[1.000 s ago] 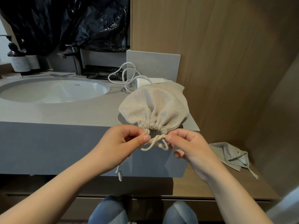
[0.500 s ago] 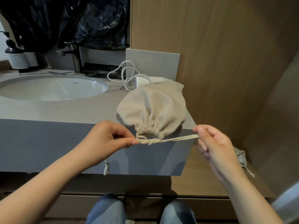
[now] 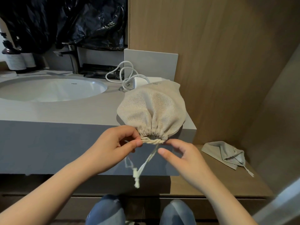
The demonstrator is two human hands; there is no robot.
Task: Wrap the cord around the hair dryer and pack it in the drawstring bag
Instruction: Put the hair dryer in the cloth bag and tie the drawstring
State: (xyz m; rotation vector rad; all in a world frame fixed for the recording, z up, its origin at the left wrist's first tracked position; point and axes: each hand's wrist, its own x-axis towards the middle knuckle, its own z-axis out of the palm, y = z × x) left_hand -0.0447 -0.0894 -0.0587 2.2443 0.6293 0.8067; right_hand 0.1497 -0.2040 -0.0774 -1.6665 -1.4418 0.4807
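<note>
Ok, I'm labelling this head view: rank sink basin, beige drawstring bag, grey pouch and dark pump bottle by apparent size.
1. sink basin
2. beige drawstring bag, nearer the camera
3. grey pouch
4. dark pump bottle, farthest, so true size unsure

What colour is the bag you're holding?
Beige, with a plain woven look; the drawstring bag shows best in the head view.
</note>
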